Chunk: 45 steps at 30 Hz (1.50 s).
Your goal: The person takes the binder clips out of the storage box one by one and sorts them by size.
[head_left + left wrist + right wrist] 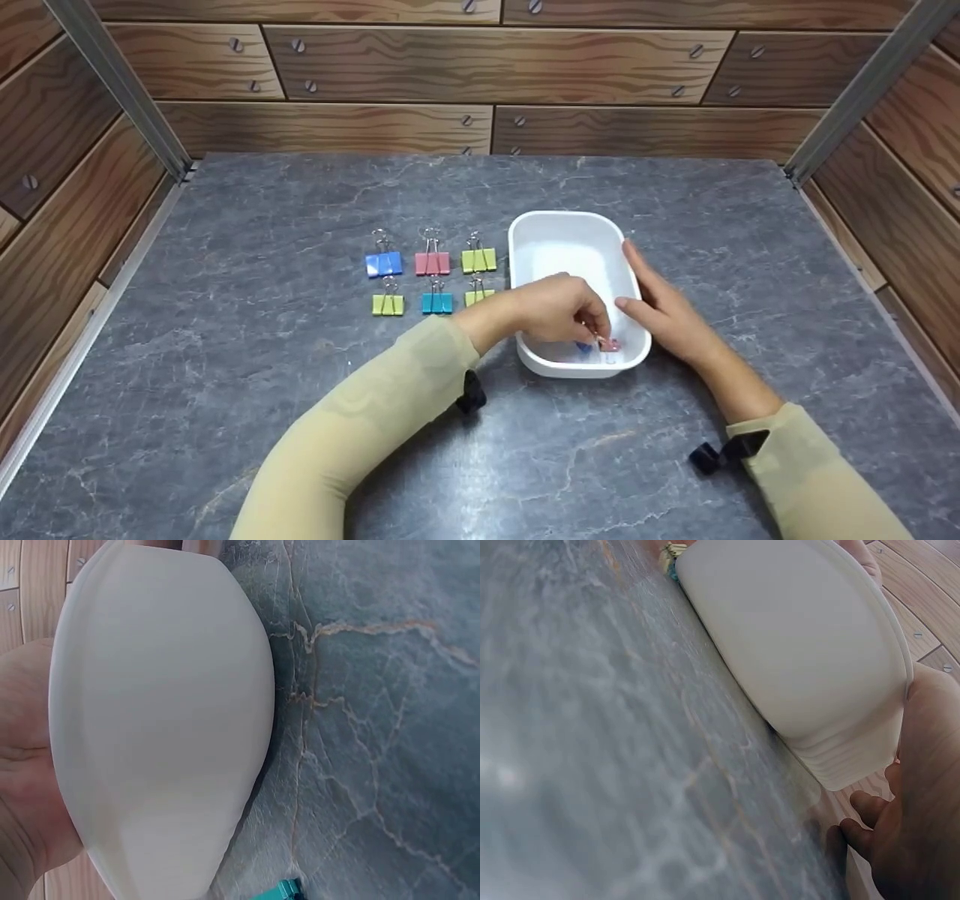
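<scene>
My left hand (566,307) reaches down into a white plastic tub (551,218). Between its thumb and fingertips it pinches a small pink binder clip (609,345), low at the tub's near end. Part of a blue clip (583,347) shows beside those fingers. On the tub's right side, my right hand (667,319) grips the rim, thumb over the edge and fingers along the outer wall. Both wrist views mostly show the tub's outer wall (165,705), which hides the clips inside.
Left of the tub, binder clips stand in two rows: blue (384,264), pink (433,263) and yellow-green (478,260) behind, yellow-green (388,304), teal (436,303) and another yellow-green (474,297) in front. Wood-patterned panels (495,64) surround the grey marbled table (262,360).
</scene>
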Tool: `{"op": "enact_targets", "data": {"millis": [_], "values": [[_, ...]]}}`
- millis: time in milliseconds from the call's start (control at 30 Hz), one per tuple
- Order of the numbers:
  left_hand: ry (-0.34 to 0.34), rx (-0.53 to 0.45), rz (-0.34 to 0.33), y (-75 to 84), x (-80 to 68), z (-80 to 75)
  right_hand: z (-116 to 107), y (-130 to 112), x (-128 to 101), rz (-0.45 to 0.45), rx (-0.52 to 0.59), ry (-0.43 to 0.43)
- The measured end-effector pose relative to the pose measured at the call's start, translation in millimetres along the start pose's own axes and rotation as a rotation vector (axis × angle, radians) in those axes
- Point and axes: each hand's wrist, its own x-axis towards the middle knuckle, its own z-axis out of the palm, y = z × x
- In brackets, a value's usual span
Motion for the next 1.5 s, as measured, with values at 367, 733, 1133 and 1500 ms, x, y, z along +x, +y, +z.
{"op": "enact_targets", "data": {"millis": [367, 733, 1133, 1500], "values": [[0.172, -0.084, 0.036, 0.5, -13.5, -16.7, -1, -1, -1, 0.015, 0.02, -0.011], [0.384, -0.239, -0.079, -2.6, -49.2, -41.2, 0, -1, -1, 0.006, 0.021, -0.002], [0.559, -0.304, -0.128, -15.9, -94.9, -49.6, -1, -2, -1, 0.015, 0.028, -0.005], [0.612, -0.317, -0.22, -25.8, -127.0, -46.9, -1, -3, -2, 0.028, 0.013, 0.001]]}}
